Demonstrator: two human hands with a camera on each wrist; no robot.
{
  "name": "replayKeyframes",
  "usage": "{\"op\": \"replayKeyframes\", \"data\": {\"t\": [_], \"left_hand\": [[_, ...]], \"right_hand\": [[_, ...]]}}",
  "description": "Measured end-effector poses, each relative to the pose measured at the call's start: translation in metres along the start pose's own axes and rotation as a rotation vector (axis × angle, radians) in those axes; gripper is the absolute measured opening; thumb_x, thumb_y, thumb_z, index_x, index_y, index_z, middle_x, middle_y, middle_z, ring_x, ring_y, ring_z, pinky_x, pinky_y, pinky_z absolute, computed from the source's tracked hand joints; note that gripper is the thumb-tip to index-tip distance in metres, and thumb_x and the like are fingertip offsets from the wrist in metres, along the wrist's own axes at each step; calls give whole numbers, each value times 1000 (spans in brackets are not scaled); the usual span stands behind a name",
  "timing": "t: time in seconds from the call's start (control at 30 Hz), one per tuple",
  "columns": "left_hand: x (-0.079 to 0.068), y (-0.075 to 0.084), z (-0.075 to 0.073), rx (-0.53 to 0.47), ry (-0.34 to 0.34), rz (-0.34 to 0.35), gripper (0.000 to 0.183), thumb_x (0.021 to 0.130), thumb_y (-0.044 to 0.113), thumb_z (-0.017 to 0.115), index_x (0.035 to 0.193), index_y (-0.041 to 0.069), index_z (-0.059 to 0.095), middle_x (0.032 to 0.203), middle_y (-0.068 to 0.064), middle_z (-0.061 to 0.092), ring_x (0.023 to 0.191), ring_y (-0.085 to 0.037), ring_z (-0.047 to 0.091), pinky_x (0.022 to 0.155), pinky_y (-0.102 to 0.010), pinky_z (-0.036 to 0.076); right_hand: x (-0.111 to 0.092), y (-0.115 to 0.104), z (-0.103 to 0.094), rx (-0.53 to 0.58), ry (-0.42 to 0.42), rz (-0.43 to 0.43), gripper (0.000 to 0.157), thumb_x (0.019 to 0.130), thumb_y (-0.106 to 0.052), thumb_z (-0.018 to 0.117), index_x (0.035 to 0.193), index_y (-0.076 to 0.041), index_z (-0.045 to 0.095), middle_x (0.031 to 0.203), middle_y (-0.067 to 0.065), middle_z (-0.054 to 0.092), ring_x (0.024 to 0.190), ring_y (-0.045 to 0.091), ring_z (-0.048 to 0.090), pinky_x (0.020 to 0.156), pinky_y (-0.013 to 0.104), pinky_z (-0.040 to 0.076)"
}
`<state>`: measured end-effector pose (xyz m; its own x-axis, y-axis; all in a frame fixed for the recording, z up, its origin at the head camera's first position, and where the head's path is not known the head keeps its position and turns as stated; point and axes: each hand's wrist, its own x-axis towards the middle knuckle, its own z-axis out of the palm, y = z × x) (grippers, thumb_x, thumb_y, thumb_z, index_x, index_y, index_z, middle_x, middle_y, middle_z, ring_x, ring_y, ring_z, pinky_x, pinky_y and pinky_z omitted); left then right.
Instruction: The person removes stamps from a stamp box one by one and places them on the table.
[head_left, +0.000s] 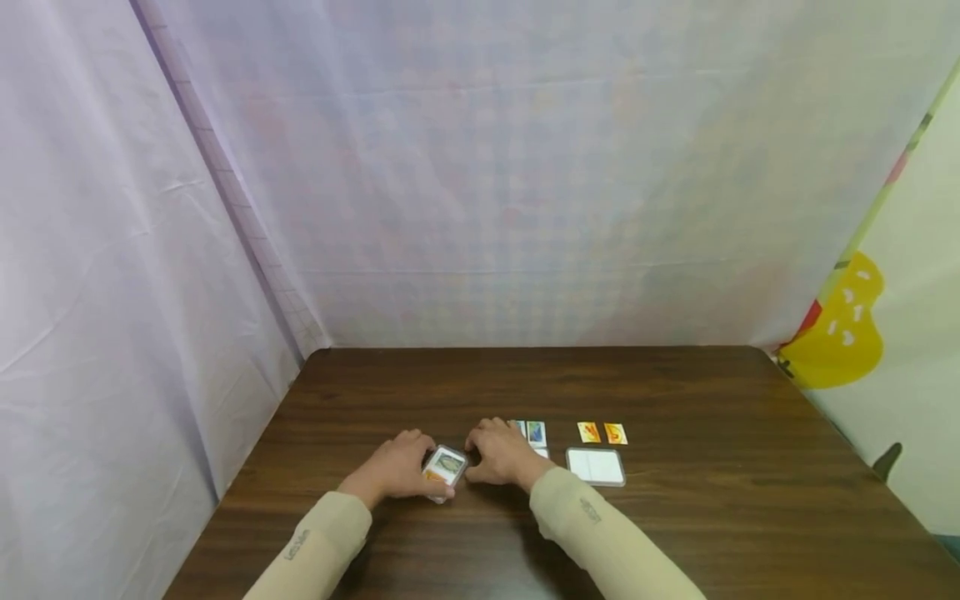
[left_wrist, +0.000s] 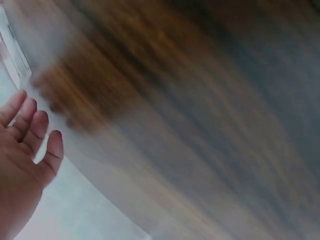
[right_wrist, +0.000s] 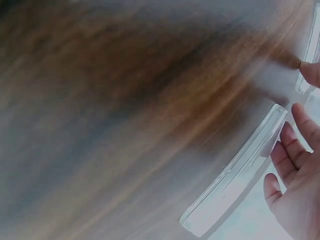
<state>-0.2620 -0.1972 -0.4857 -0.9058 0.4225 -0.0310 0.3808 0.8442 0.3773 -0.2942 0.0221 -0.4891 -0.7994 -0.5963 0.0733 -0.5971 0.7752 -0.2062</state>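
In the head view, a small clear plastic case (head_left: 447, 465) with a picture card showing on its top lies tilted on the table. My left hand (head_left: 397, 468) holds it, the thumb along its near edge and the fingers at its far left side. Just right of that case, my right hand (head_left: 501, 454) reaches over the table with thumb and forefinger spread, close to its edge. A second case (right_wrist: 240, 175) lies beside my right fingers in the right wrist view; the hand partly hides it in the head view. The left wrist view shows the left fingers (left_wrist: 36, 127) loosely bent near a case edge.
Beyond the right hand lie small blue-green picture cards (head_left: 536, 432), partly hidden. Further right, a white-faced clear case (head_left: 596, 467) rests flat, with an orange card (head_left: 588, 432) and another orange card (head_left: 616, 433) behind it. A white curtain (head_left: 510, 183) borders the brown table (head_left: 712, 517).
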Motion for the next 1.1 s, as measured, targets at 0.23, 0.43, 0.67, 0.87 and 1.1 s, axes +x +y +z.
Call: {"op": "replayKeyframes", "data": {"t": [0.23,0.43,0.67,0.87,1.1], "left_hand": [[6,9,4,84,10,101,65,69,36,79,123,6,61,105,-2,57,96,-21,52,83,-44,42],[6,6,3,36,29,127,70,72,25,77,134,2,55,126,-12,57,115,-30,52,94,-50,40],[-2,-7,4,20,67,40,65,71,32,79,124,-1,60,118,-10,54,107,-29,48,85,-46,38],[-3,-12,4,-31,49,9,60,74,32,77,124,2,60,118,-9,52,107,-28,46,86,-46,37],[-3,-12,2,-82,41,-1,55,77,28,78,123,5,60,118,-8,50,107,-28,44,85,-47,36]], "right_hand": [[0,-2,1,0,-35,-43,70,77,-41,79,137,-11,57,133,6,56,123,28,50,103,54,37],[0,-7,0,-37,-65,-74,66,82,-43,77,136,-11,59,130,3,57,121,24,50,103,52,37],[0,-9,-2,-69,-56,-68,65,81,-45,77,134,-11,61,124,4,59,115,24,53,99,49,39],[3,-12,0,-113,-60,-91,69,82,-53,74,135,-11,61,122,3,58,114,23,52,97,47,40],[5,-14,1,-154,-68,-96,63,86,-54,69,133,-13,62,122,3,59,110,21,52,90,40,40]]}}
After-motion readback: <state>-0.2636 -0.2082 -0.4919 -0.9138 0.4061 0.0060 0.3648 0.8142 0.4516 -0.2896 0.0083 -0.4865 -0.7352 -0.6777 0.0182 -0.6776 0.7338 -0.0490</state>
